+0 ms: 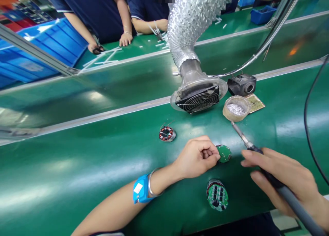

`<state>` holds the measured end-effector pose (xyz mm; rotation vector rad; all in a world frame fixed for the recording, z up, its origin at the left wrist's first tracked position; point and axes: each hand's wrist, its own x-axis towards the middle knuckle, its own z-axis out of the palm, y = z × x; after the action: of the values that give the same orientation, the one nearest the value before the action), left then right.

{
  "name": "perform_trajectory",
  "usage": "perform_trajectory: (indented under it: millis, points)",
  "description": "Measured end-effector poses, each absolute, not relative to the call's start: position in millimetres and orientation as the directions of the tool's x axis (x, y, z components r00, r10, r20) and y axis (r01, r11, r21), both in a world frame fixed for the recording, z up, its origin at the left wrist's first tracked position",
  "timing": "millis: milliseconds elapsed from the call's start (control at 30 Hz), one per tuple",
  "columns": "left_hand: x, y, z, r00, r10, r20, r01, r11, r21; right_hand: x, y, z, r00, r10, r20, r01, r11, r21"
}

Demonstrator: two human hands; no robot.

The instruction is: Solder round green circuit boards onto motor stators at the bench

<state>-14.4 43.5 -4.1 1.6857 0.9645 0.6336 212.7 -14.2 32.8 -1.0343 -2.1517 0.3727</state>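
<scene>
My left hand [197,156] is closed, thumb and finger pinching the edge of a round green circuit board [224,153] at the bench. A blue strap circles that wrist. In my right hand [288,177] is a soldering iron [243,137], its tip pointing up and left towards a round pot of silvery bits [235,109]. The tip appears close to the pot's lower rim; contact I cannot tell. Below my left hand sits a motor with a populated circuit board [217,195] on its face. Farther left lies a motor stator with copper windings [167,134].
A fume extractor [197,99] on a silver duct hangs over the bench. Behind the pot are a black iron holder [243,84] and a sponge tray [255,103]. A black cable [305,109] loops at right. Co-workers sit across a metal-edged divider, beside blue bins [51,51].
</scene>
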Motion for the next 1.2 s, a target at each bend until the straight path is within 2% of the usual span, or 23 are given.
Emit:
perform_trajectory:
  millis: [367,1033,1200]
  points:
    - [-17,41,-5,0.546,0.835,0.071,0.279,-0.261,0.924,207,-46,27,-0.406,0.771,0.49,0.649,0.621,-0.44]
    - [-19,41,-5,0.578,0.793,0.191,0.304,-0.427,0.852,210,-45,32,-0.418,0.773,0.477,0.607,0.628,-0.487]
    - [-18,40,-4,0.582,0.79,0.192,0.309,-0.433,0.847,210,-33,28,-0.385,0.736,0.556,0.63,0.65,-0.424]
